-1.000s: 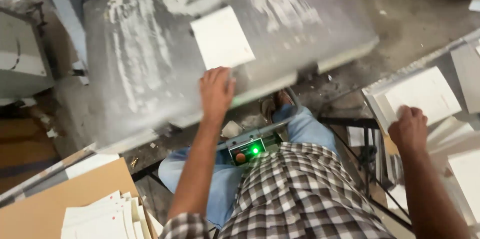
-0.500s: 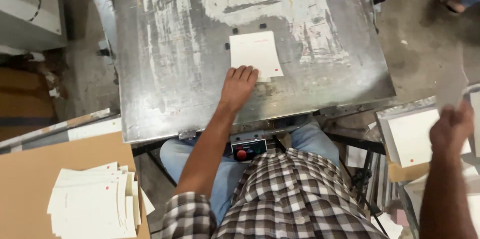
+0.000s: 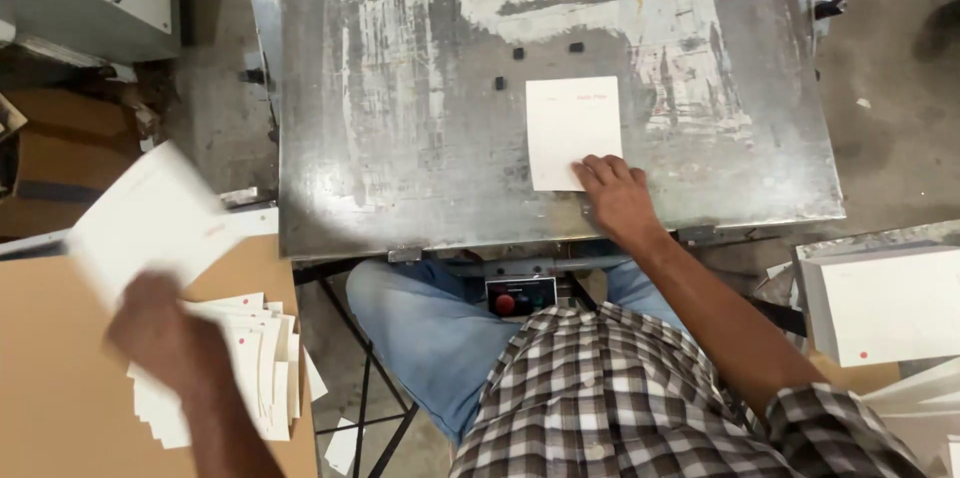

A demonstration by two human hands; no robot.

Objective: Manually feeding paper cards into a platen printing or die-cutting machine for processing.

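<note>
The right hand (image 3: 617, 196) lies flat on the worn metal bench (image 3: 400, 138), its fingertips pressing the near corner of a white card (image 3: 572, 131); it grips nothing, only pins the sheet. The card sits square just beyond that hand, its far and left edges close to a few small black stops (image 3: 518, 54) set into the plate, which looks like the reason it is placed there: the stops give it a fixed position. Beyond and to both sides of the hand the plate is bare scuffed steel, so there is plenty of room to slide the card, and the near edge of the bench runs right under the wrist.

The left hand (image 3: 165, 338) is blurred with motion, well away to the left and nearer the body, holding up another white card (image 3: 150, 223) by its lower edge; the grip appears closed on it, though the blur hides the fingers. Just beside and below this hand a fanned stack of cards (image 3: 255, 363) lies on a brown cardboard sheet (image 3: 60, 378), within easy reach.

Below the right wrist, under the bench edge, is a small control box with a red button (image 3: 505, 303), between the knees. To the right of the right arm, a tray of larger white sheets (image 3: 890, 303) stands.
</note>
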